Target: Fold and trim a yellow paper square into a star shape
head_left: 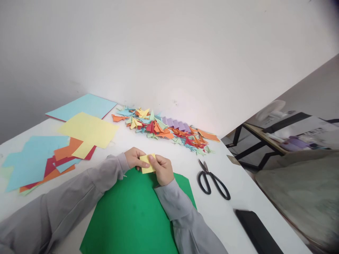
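A small yellow paper square [147,165] is pinched between both my hands above a large green sheet [132,218]. My left hand [134,157] grips its left edge with thumb on top. My right hand [163,170] holds its right side, thumb pressed on the paper. Both arms wear grey sleeves and rest across the green sheet on the white table [185,158].
Black scissors [212,180] lie just right of my hands. A heap of folded coloured paper pieces [164,130] sits at the back by the wall. Loose coloured sheets [53,148] cover the left side. A black flat object [256,231] lies near the table's right edge.
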A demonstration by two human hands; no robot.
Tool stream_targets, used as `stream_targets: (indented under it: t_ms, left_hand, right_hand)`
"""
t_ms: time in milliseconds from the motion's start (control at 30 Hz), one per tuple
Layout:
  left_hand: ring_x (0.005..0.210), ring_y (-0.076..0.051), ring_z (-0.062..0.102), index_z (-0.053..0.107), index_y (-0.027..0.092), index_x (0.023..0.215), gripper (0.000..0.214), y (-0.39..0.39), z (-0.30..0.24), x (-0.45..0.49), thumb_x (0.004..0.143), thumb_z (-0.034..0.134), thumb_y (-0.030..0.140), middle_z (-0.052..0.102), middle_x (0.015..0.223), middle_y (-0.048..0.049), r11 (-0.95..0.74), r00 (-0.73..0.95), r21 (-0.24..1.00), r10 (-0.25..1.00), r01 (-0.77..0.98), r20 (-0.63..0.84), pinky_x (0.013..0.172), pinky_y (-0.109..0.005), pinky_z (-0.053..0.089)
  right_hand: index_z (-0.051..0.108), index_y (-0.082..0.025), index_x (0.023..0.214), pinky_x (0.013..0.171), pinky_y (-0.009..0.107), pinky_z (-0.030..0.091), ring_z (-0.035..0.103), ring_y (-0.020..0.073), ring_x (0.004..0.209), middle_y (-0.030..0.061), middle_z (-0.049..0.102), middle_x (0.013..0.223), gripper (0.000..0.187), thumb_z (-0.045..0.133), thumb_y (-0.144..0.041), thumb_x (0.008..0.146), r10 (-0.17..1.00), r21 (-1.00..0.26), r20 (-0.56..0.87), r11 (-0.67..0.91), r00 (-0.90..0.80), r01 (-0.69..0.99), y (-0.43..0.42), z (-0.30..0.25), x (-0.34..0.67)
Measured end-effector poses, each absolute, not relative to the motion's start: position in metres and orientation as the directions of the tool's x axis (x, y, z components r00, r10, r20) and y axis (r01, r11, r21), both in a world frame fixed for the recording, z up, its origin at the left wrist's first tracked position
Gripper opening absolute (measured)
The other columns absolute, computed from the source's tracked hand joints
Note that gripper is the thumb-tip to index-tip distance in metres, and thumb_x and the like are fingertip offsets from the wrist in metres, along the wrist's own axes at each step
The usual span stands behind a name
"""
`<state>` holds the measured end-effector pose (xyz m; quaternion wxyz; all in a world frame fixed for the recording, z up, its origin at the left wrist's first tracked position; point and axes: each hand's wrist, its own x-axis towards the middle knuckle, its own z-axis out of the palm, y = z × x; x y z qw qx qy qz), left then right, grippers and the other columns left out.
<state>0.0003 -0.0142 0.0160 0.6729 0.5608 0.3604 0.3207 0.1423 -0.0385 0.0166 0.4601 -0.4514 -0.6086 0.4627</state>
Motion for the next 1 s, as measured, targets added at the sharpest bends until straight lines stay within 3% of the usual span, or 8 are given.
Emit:
stream_targets:
  t_ms: [233,400,800,1000]
  left_hand:
    - [0.042,-0.008,0.051,0.061,0.008,0.057,0.021,-0.0154,0.0141,-0.0018,0.046,0.072,0.022,0.058,0.046,0.0010,0.194,0.580,0.980,0.804,-0.052,-0.128,0.044,-0.020,0.041]
    - [0.047,-0.010,0.054,0.061,0.008,0.059,0.021,-0.0154,0.0092,-0.0019,0.044,0.072,0.018,0.060,0.051,-0.0001,0.189,0.593,0.981,0.796,-0.055,-0.120,0.048,-0.022,0.041]
    - [0.045,-0.008,0.052,0.058,0.009,0.056,0.018,-0.0154,0.0152,-0.0015,0.045,0.070,0.015,0.059,0.049,0.0008,0.202,0.566,0.975,0.816,-0.092,-0.116,0.046,-0.020,0.039]
    - [0.042,-0.009,0.052,0.054,0.010,0.055,0.030,-0.0106,0.0183,0.0019,0.036,0.076,0.018,0.058,0.047,0.0016,0.231,0.465,0.957,0.876,-0.173,-0.127,0.040,-0.019,0.038]
  right_hand:
    - [0.052,-0.014,0.049,0.035,0.021,0.021,0.032,0.0060,0.035,-0.0044,0.042,0.038,0.039,0.058,-0.051,0.063,0.962,-0.996,0.005,0.030,-0.272,0.088,-0.0381,0.0178,0.1436]
    - [0.041,-0.015,0.039,0.036,0.021,0.016,0.024,0.0039,0.036,-0.0068,0.032,0.035,0.045,0.059,-0.049,0.063,0.963,-0.999,0.024,0.033,-0.268,0.029,-0.0361,0.0142,0.1453]
    - [0.042,-0.016,0.041,0.036,0.022,0.017,0.028,0.0058,0.034,-0.0052,0.036,0.034,0.049,0.047,-0.055,0.071,0.987,-0.999,0.036,0.034,-0.159,-0.021,-0.0384,0.0095,0.1402]
    - [0.046,-0.016,0.046,0.036,0.022,0.025,0.036,0.0074,0.035,-0.0049,0.042,0.037,0.042,0.047,-0.048,0.074,0.986,-0.995,0.105,0.103,-0.132,-0.017,-0.0360,0.0086,0.1431]
